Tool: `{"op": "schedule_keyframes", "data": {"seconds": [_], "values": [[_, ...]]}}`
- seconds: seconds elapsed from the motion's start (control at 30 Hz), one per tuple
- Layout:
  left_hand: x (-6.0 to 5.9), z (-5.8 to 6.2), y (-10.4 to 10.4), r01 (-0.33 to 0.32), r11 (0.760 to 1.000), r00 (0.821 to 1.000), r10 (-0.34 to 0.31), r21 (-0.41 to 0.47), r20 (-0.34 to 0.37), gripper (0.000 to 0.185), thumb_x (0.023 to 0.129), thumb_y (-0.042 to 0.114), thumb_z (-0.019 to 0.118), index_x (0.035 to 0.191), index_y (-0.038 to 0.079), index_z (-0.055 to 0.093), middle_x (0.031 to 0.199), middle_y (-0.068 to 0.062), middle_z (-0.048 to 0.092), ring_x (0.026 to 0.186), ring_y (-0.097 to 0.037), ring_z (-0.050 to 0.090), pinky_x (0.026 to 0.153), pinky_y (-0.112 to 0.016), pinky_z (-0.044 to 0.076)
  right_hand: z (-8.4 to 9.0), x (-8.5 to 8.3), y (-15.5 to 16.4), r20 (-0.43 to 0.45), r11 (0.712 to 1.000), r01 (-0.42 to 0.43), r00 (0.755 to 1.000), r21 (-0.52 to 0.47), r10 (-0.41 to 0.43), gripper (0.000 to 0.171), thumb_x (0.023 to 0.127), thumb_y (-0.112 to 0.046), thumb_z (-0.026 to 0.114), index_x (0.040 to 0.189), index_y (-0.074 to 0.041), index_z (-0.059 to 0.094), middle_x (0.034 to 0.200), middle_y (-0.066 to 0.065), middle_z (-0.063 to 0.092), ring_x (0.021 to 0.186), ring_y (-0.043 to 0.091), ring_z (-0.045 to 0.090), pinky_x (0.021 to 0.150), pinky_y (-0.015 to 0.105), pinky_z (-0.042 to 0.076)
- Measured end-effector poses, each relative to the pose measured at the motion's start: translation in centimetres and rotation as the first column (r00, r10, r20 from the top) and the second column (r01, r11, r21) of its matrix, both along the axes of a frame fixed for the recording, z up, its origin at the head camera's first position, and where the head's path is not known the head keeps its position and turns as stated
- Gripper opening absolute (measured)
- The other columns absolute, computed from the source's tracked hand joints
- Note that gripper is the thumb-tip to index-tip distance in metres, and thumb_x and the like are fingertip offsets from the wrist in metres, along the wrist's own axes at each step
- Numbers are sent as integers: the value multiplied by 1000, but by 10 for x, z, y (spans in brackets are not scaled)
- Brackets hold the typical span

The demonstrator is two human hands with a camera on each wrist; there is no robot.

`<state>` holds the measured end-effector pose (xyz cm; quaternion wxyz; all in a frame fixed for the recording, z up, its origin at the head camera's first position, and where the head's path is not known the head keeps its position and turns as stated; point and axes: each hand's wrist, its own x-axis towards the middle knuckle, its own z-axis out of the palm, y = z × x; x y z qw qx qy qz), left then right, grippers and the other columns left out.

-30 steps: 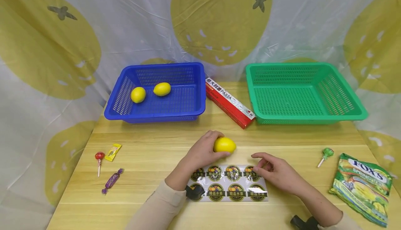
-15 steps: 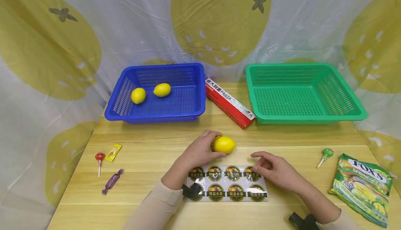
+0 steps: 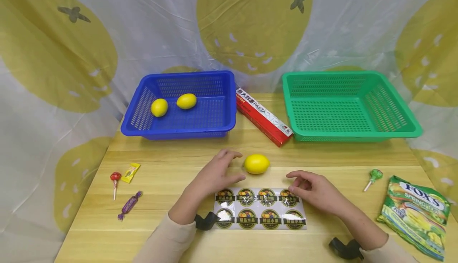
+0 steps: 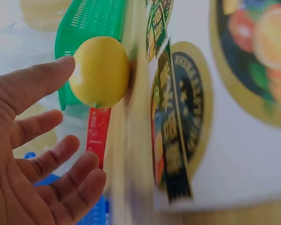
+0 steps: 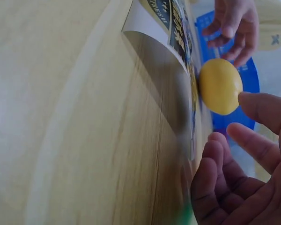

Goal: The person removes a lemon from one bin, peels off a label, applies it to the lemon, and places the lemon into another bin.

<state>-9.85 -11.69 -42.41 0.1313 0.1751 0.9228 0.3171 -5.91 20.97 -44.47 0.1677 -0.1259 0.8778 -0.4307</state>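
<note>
A yellow lemon (image 3: 257, 163) (image 4: 100, 72) (image 5: 220, 86) lies alone on the wooden table (image 3: 171, 167), just beyond a sticker sheet (image 3: 259, 209) of round fruit labels. My left hand (image 3: 223, 161) (image 4: 42, 136) hovers just left of the lemon with its fingers spread and holds nothing; in the left wrist view only one fingertip is close to the fruit. To the lemon's right, my right hand (image 3: 298, 183) (image 5: 239, 159) rests at the sheet's right end, its fingers loosely bent and empty.
At the back left, a blue basket (image 3: 229, 108) holds two lemons (image 3: 159, 107) (image 3: 186, 101). An empty green basket (image 3: 393, 131) stands back right, a red pasta box (image 3: 262, 116) between them. Lollipops (image 3: 115, 177) (image 3: 373, 174), wrapped sweets (image 3: 129, 204) and a Fox's bag (image 3: 415, 215) lie at the sides.
My left hand has let go of the lemon and drawn back to the left, fingers spreading. The lemon stays on the table. The right hand has barely moved.
</note>
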Motion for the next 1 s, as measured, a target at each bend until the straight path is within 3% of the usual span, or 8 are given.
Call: {"op": "schedule_keyframes", "data": {"seconds": [0.2,0.37,0.5,0.73,0.87,1.0], "values": [[20,1,-11,87,994,996,-87,-64,-5,43,89,34,80,125,16,67,104,-3,61,91,-16,58,84,-36,52,-1,-1,-4,-42,995,-95,994,26,96,36,87,-28,82,119,-14,72,89,-5,64,71,3,51,62,21,47],[34,-3,-7,200,977,979,-196,-76,53,38,91,34,78,122,17,67,86,4,58,75,-6,50,73,-24,46,-3,0,-8,-50,984,-156,986,87,161,38,82,-29,85,116,-16,73,83,-7,59,67,1,46,60,20,43],[42,-8,-3,221,972,972,-214,-76,92,40,91,36,78,126,19,66,81,7,55,70,-2,45,70,-20,42,-5,1,-14,-57,972,-182,980,147,192,36,82,-28,85,115,-18,73,81,-9,55,69,0,45,63,20,42],[43,-13,6,259,956,965,-249,-142,82,56,84,43,83,134,27,64,85,11,56,74,-2,49,68,-21,43,-5,4,-25,-131,955,-182,967,235,217,36,83,-31,85,114,-19,72,78,-13,51,71,-1,45,66,21,41],[41,-17,7,286,944,957,-275,-161,89,54,83,42,84,132,30,68,88,13,58,75,0,50,67,-19,45,-4,3,-23,-114,959,-182,971,217,210,34,84,-31,84,113,-20,73,79,-12,52,71,0,45,66,20,41],[39,-18,7,283,948,957,-269,-143,107,52,82,39,85,130,30,70,85,12,56,72,-2,47,65,-19,42,-5,1,-15,-95,968,-183,975,169,201,28,85,-27,83,111,-19,74,79,-10,53,70,0,45,64,20,41]]}}
